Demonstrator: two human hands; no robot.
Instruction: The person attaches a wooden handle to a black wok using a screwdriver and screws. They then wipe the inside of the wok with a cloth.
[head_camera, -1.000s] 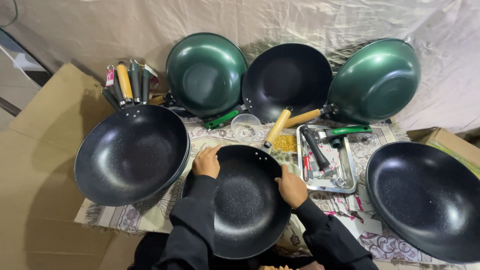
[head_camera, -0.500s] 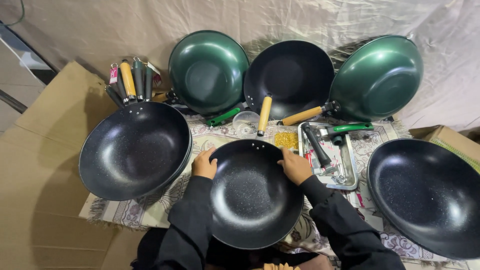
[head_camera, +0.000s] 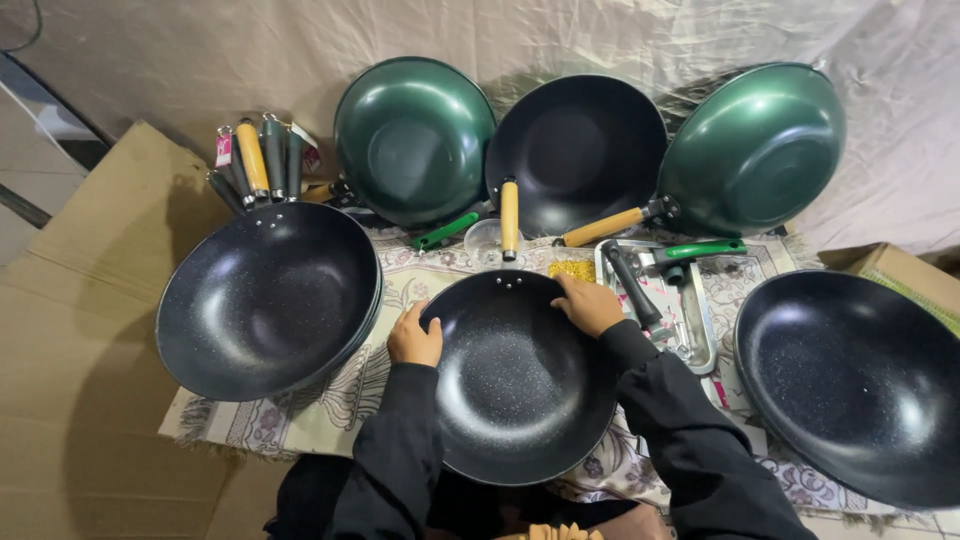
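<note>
While both hands (head_camera: 415, 338) grip a black wok (head_camera: 520, 380), patterned cloth (head_camera: 330, 415), cardboard floor (head_camera: 80, 330).

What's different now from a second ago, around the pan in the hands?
The speckled black pan stayed gripped by both hands, left hand and right hand on its far rim. A yellow loose handle, earlier lying slanted beside another, now points straight at the rim rivets. The surrounding pans, the tray and the handle bundle kept their places.

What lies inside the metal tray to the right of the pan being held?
Inside the metal tray lie a black handle, a green handle and small hardware pieces too small to identify. The right hand and its sleeve cover the tray's left edge.
</note>
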